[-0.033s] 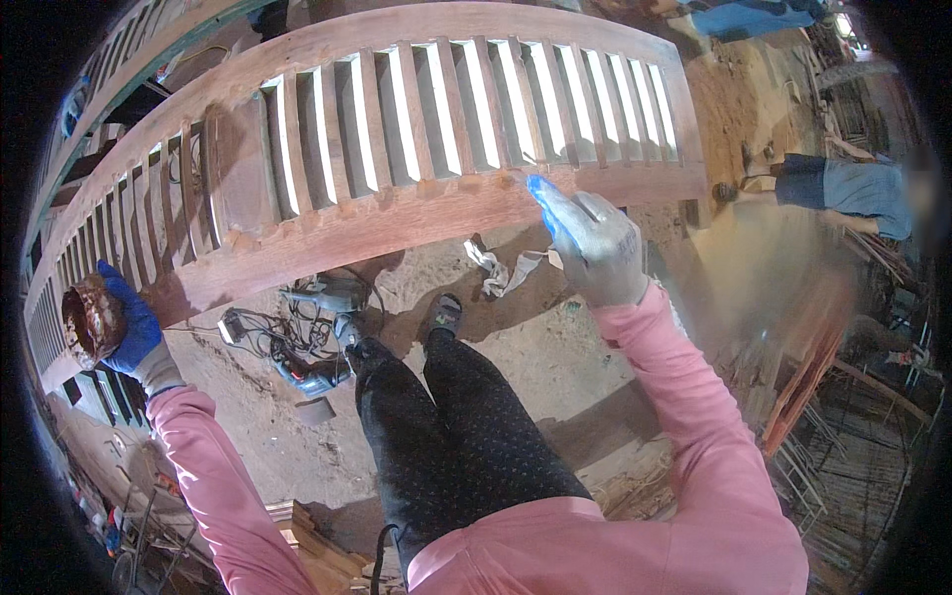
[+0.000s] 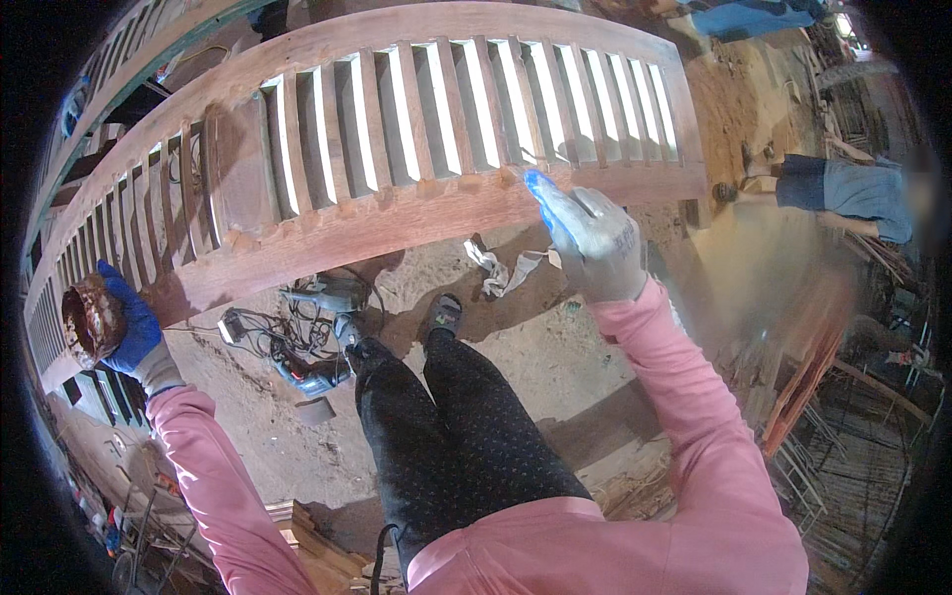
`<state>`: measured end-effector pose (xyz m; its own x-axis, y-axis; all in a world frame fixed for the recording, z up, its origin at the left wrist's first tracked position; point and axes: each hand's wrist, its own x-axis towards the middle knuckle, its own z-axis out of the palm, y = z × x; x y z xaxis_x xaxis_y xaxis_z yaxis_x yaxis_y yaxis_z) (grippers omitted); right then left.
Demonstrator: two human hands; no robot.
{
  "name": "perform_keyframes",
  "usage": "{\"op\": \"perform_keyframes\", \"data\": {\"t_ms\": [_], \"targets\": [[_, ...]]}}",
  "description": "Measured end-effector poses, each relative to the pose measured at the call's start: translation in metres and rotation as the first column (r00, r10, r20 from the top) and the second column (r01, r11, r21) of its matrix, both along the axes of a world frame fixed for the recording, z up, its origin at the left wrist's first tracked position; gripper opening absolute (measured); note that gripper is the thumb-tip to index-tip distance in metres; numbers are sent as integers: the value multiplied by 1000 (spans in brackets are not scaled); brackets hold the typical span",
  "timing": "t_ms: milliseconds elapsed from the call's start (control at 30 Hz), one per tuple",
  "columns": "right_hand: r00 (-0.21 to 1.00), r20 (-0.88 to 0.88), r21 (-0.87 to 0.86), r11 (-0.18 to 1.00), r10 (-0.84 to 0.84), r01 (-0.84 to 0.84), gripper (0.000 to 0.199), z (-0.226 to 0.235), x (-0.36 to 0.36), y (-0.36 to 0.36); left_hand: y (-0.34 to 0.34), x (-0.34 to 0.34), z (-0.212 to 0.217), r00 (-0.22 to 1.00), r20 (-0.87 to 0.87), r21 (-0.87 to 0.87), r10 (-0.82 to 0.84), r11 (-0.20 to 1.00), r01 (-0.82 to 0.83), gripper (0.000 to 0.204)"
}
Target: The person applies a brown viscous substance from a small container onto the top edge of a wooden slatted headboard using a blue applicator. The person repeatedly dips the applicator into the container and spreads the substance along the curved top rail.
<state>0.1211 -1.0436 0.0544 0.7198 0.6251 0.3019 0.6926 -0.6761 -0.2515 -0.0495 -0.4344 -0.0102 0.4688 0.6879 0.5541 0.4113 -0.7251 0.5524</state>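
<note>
A long reddish-brown wooden slatted panel (image 2: 416,222) spans the view from the far left to the upper right, with light showing between its slats. At its left part, my left hand (image 2: 134,322), in a blue and grey glove, is closed round a round container (image 2: 92,319) smeared with brown stuff. My right hand (image 2: 593,238), in a whitish glove with blue fingers, is at the panel's near rail. Its fingers are pressed together, the tips beside the foot of a slat. A thin, small thing shows past the fingertips, too small to name.
Power tools (image 2: 327,293) with tangled cords lie on the dirt floor by my feet. A crumpled white strip of cloth (image 2: 506,273) lies nearby. Another slatted frame (image 2: 149,84) stands beyond. A person in blue (image 2: 863,193) is at the right. Wood pieces (image 2: 808,357) lie below there.
My right hand's fingertips have shifted very slightly up and left along the rail. The left hand and the container stay in place.
</note>
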Motion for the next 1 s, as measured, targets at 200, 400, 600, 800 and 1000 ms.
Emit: {"op": "perform_keyframes", "data": {"t_ms": [200, 400, 600, 800, 1000], "targets": [[995, -59, -204, 975, 81, -91, 53, 13, -3, 4, -1, -5, 5, 997, -76, 52, 7, 999, -3, 55], [991, 67, -102, 989, 117, -110, 59, -5, 18, -10, -2, 5, 1, 998, -56, 96, 7, 995, -1, 53], [995, -53, -303, 948, 88, -100, 60, 12, 7, -17, -2, 0, -3, 999, -26, 4, -48, 999, 48, 52], [994, 6, -67, 991, 113, -112, 52, -6, 19, -16, 5, 3, -7, 994, 31, -58, -107, 992, 109, 51], [984, -153, -91, 990, 89, -103, 48, 13, -3, -10, 14, -4, -6, 984, -177, 267, 29, 963, 20, 50]]}}
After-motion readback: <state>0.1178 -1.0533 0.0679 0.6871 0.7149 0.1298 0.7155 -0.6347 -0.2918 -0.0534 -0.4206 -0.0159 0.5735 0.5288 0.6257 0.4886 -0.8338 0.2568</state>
